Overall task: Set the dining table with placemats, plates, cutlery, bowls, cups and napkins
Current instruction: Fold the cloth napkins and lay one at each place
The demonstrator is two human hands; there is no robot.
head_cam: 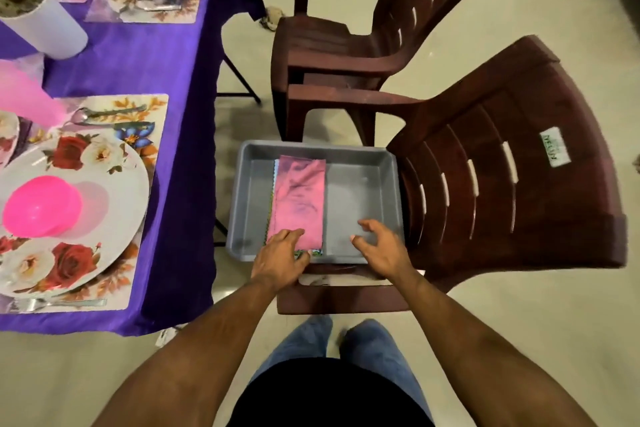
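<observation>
Two bare hands over a grey rectangular plastic tray (363, 163) on a dark brown plastic chair (519, 163). Left hand (280, 258): fingers curled onto the near end of a folded pink cloth napkin (299, 198), thumb under its edge. Right hand (379, 246): fingers spread loose, holding nothing, above the tray's bare half. Beside, a purple-clothed table (166, 62): floral placemat (145, 121), floral plate (114, 184), pink plastic bowl (41, 206).

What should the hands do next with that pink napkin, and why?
Probably lift the napkin out of the tray. The left hand already pinches its near end, the right hand hovers open beside it, and the nearest placemat on the table shows a plate and bowl but no napkin.
</observation>
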